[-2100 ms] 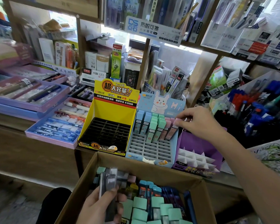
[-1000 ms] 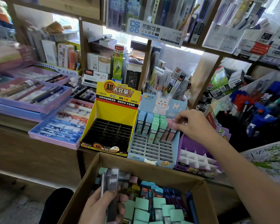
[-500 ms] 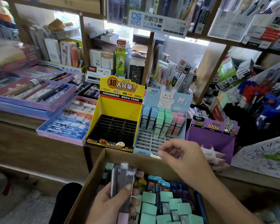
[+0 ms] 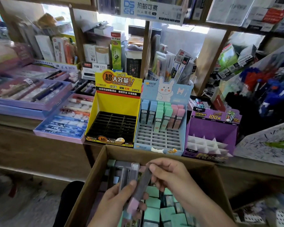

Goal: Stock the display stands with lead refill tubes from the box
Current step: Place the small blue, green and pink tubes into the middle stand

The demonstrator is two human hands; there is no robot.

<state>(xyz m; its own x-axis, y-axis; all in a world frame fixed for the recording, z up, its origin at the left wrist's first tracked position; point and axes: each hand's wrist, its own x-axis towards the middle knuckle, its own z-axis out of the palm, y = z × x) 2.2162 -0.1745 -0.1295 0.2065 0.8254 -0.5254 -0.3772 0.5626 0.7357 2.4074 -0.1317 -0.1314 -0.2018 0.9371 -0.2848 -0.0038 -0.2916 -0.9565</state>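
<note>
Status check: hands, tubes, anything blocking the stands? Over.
Left hand grips bundle of tubes over box. Right hand pinches pink-capped tube. Blue stand: tubes at back, front slots free. Yellow stand unfilled. Nothing blocking.

I am looking into a stationery shop. Wooden shelves (image 4: 205,63) are packed with boxed pens and packets, and a printed product sign (image 4: 151,10) hangs on one shelf edge. On the counter (image 4: 10,123) lie open trays of pens (image 4: 29,94) beside three retail displays — a yellow stand (image 4: 116,102) marked 24PCS, a blue stand (image 4: 166,90) with a cartoon rabbit, a purple stand (image 4: 211,126). Capped lead refill tubes (image 4: 161,115) stand in the blue one, and a cardboard box (image 4: 154,154) in front holds many more.
</note>
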